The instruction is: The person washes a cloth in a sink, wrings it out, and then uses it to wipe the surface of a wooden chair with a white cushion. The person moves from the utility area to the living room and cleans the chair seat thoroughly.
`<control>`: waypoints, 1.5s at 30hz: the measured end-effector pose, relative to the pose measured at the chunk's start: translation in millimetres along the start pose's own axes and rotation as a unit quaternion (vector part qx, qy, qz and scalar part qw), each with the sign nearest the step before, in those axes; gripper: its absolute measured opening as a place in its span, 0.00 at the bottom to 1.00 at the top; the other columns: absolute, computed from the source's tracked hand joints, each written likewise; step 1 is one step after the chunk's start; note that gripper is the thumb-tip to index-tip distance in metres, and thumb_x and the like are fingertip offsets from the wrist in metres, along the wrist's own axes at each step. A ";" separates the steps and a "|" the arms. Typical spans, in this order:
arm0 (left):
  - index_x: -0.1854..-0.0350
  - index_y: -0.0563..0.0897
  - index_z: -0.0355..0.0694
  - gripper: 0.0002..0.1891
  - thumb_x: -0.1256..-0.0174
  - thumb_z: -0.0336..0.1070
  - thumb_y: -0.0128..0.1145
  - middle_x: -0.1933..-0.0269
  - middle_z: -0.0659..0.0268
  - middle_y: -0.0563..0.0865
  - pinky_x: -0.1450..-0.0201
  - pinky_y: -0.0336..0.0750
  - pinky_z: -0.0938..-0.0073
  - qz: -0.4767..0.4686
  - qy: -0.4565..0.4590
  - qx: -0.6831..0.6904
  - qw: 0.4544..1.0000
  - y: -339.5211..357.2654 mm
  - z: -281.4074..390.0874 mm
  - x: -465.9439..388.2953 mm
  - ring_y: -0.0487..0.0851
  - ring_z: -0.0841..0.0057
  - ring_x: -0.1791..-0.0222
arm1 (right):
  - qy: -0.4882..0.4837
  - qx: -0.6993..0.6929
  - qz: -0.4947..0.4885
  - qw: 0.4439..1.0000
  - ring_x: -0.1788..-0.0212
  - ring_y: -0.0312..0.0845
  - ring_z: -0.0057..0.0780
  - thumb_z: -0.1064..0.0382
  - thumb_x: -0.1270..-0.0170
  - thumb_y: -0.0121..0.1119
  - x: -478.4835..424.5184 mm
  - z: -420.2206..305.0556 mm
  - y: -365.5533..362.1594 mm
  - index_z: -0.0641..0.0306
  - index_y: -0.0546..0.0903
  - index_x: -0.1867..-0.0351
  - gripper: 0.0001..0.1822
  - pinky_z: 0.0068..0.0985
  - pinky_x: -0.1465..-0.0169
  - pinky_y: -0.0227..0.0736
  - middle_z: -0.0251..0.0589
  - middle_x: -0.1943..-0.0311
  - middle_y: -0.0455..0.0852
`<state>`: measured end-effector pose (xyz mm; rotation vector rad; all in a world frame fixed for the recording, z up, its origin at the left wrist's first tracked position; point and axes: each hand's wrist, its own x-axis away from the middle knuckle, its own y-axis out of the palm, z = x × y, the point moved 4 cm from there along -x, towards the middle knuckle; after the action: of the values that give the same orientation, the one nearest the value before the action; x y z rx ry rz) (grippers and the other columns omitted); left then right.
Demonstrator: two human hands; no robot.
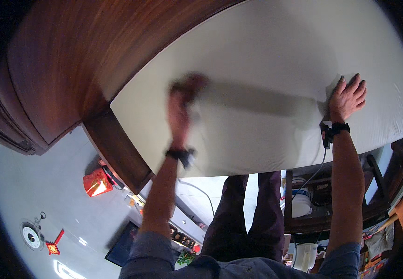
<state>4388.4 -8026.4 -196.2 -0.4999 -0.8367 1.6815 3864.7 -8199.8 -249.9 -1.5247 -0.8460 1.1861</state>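
In front of me lies a broad cushion or mattress in a smooth pale cloth cover, framed by dark wood. My left hand is over its left part and badly blurred. Its fingers look dark, and whether they hold anything cannot be made out. Flat on the pale cloth at the right rests my right hand, fingers spread, with nothing in it. Small wrinkles show in the cover beyond that hand, near the right edge. A black strap with a small cabled device is on my right wrist; a similar blurred strap circles the left.
A tall brown wooden panel borders the cushion at the upper left, joined to a dark wooden armrest. Red decorations and a clock appear lower left. A wooden table with a white bucket stands behind my legs.
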 end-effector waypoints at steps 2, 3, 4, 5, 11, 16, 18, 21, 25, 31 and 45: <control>0.49 0.81 0.37 0.09 0.25 0.28 0.49 0.47 0.55 0.88 0.36 0.74 0.56 0.057 0.081 -0.197 0.975 -74.9 -48.9 -97.2 0.83 0.55 0.43 | -0.004 -0.014 0.006 1.000 0.21 0.55 0.50 0.36 0.24 0.47 0.5 -14.2 2.0 0.50 0.63 0.21 0.36 0.56 0.24 0.47 0.48 0.23 0.64; 0.50 0.82 0.40 0.08 0.26 0.29 0.53 0.52 0.59 0.86 0.38 0.72 0.61 0.122 0.078 -0.164 0.976 -117.7 -78.8 -123.6 0.80 0.58 0.48 | -0.005 -0.034 0.003 0.999 0.22 0.55 0.50 0.36 0.24 0.47 5.9 -32.3 6.2 0.50 0.64 0.21 0.36 0.56 0.24 0.47 0.48 0.23 0.64; 0.49 0.82 0.40 0.08 0.26 0.30 0.53 0.53 0.58 0.86 0.38 0.72 0.60 0.148 0.021 -0.201 0.968 -112.0 -83.5 -139.4 0.80 0.57 0.48 | -0.005 -0.025 0.003 1.000 0.22 0.55 0.50 0.36 0.24 0.47 9.7 -28.8 7.6 0.50 0.64 0.22 0.36 0.56 0.24 0.48 0.47 0.23 0.65; 0.48 0.83 0.40 0.09 0.26 0.32 0.54 0.54 0.57 0.87 0.39 0.72 0.59 0.169 -0.037 -0.231 0.958 -100.3 -76.4 -149.6 0.80 0.57 0.49 | -0.006 -0.009 0.005 1.000 0.22 0.56 0.50 0.35 0.24 0.47 9.1 -18.0 6.8 0.50 0.64 0.22 0.36 0.56 0.24 0.48 0.47 0.23 0.65; 0.35 0.78 0.43 0.20 0.25 0.43 0.53 0.50 0.46 0.83 0.39 0.71 0.49 -0.030 -0.053 -0.104 0.993 66.0 27.6 20.1 0.80 0.51 0.46 | -0.012 0.007 0.002 1.000 0.20 0.53 0.47 0.35 0.23 0.44 2.4 1.4 8.7 0.50 0.65 0.21 0.36 0.53 0.24 0.47 0.47 0.23 0.65; 0.46 0.87 0.46 0.14 0.30 0.40 0.62 0.65 0.53 0.86 0.51 0.79 0.55 -0.338 -0.053 0.023 0.939 117.4 131.6 249.5 0.85 0.53 0.59 | -0.053 -0.034 -0.017 0.998 0.21 0.53 0.47 0.34 0.23 0.44 12.6 -10.7 17.4 0.49 0.64 0.21 0.37 0.53 0.24 0.47 0.47 0.22 0.64; 0.48 0.87 0.53 0.18 0.37 0.26 0.59 0.60 0.57 0.88 0.52 0.81 0.54 -0.355 0.011 -0.017 0.935 114.9 147.1 266.3 0.85 0.57 0.56 | -0.059 -0.012 -0.009 0.998 0.21 0.54 0.47 0.33 0.23 0.43 9.9 -1.5 22.3 0.49 0.64 0.22 0.37 0.53 0.24 0.48 0.47 0.22 0.64; 0.45 0.83 0.48 0.15 0.32 0.29 0.57 0.52 0.56 0.86 0.46 0.78 0.55 -0.250 -0.167 0.016 0.954 76.2 88.5 252.0 0.83 0.56 0.49 | -0.091 -0.027 0.026 0.995 0.22 0.55 0.46 0.32 0.24 0.43 13.2 -1.3 18.3 0.49 0.65 0.23 0.37 0.52 0.25 0.49 0.46 0.24 0.65; 0.33 0.76 0.43 0.21 0.28 0.26 0.54 0.42 0.51 0.80 0.41 0.76 0.53 0.042 -0.071 -0.305 0.949 -54.7 -34.2 144.8 0.80 0.52 0.45 | -0.015 -0.021 0.024 0.999 0.23 0.57 0.46 0.31 0.24 0.44 4.4 -13.2 4.1 0.49 0.66 0.24 0.37 0.53 0.26 0.51 0.44 0.25 0.66; 0.31 0.75 0.47 0.21 0.24 0.39 0.56 0.47 0.55 0.79 0.43 0.76 0.58 0.157 -0.192 -0.324 0.913 -5.3 -65.1 112.9 0.81 0.57 0.47 | 0.000 -0.031 0.014 0.999 0.23 0.57 0.47 0.30 0.25 0.44 7.5 -12.8 18.7 0.47 0.66 0.24 0.36 0.53 0.27 0.51 0.44 0.24 0.65; 0.47 0.80 0.36 0.11 0.17 0.35 0.46 0.51 0.62 0.84 0.43 0.76 0.66 0.114 -0.274 0.063 0.953 -20.0 5.5 363.9 0.82 0.68 0.49 | -0.338 0.362 0.261 0.829 0.38 0.77 0.39 0.45 0.18 0.45 3.9 61.5 100.1 0.56 0.69 0.26 0.28 0.41 0.39 0.75 0.45 0.36 0.79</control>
<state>4297.9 -7677.5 -142.2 -0.0298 -1.0882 2.1161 3802.3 -8206.0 -349.4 -0.6825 -0.2914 2.2171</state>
